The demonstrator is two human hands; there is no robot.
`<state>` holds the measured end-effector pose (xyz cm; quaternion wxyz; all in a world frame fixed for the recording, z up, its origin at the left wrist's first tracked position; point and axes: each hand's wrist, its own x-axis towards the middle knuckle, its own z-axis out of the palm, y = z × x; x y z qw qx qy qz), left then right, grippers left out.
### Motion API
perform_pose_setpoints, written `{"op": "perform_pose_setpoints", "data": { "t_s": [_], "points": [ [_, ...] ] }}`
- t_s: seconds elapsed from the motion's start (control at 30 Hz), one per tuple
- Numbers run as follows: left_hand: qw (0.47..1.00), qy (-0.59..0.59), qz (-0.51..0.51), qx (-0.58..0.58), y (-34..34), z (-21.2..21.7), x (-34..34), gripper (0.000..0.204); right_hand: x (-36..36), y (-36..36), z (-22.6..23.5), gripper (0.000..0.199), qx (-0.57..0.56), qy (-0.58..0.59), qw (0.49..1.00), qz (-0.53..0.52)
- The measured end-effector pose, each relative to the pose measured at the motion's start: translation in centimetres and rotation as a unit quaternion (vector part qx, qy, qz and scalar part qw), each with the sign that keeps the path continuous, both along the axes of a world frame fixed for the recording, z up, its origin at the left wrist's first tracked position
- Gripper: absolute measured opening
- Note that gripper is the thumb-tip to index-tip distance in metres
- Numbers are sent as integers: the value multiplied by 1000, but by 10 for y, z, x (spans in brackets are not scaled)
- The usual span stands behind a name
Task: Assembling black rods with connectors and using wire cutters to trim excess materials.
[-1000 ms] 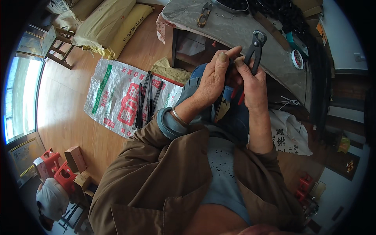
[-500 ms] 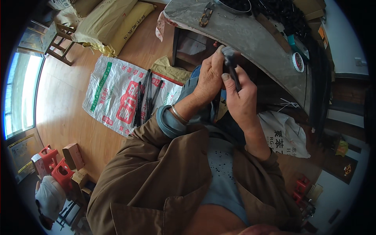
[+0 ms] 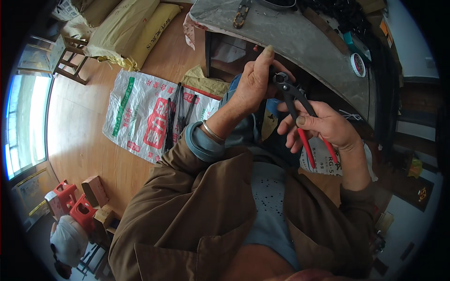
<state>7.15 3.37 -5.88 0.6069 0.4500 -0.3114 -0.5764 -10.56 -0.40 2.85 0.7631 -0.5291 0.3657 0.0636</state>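
Note:
My right hand [image 3: 330, 124] grips a pair of pliers [image 3: 295, 100] with black metal arms and red handle ends. The handles are spread and point down toward my lap; the rounded jaws point up and left. Beside the jaws my left hand [image 3: 253, 82] is closed with the thumb raised. Whatever it holds, seemingly something small and dark, is mostly hidden behind its fingers and the jaws. Both hands are above my knees, close to the near edge of a grey table [image 3: 290, 35].
A utility tool [image 3: 241, 14], a round white tub [image 3: 357, 64] and a heap of black pieces [image 3: 333, 18] lie on the table. Left of my knees, thin black rods [image 3: 178, 114] rest on a white sack [image 3: 126, 117]. Red stools [image 3: 82, 210] and another person [image 3: 68, 241] are at lower left.
My right hand has moved right and down, and the pliers have turned so that their spread red handles show. The left hand stays near the jaws, its thumb now raised.

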Motion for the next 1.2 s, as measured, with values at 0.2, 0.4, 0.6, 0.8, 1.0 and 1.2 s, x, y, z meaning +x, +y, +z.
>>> {"op": "perform_pose_setpoints", "data": {
  "t_s": [0.2,0.4,0.6,0.8,1.0,1.2],
  "points": [
    [996,-72,-47,-11,2,-4,-11,75,-11,1,18,28,75,38,996,-29],
    [998,-63,-10,3,3,-15,-25,71,-12,5,7,15,-319,194,921,110],
    [999,-28,-35,-22,0,-13,-21,65,-18,-1,29,22,-173,188,965,61],
    [998,-57,-35,-2,-4,0,-36,67,-24,-13,37,14,-146,219,960,92],
    [993,-86,-75,-29,-16,1,-39,68,-28,-11,22,13,-200,232,949,80],
    [909,-178,361,-110,-43,60,55,51,-50,-85,-37,40,-596,247,761,70]
  ]
}}
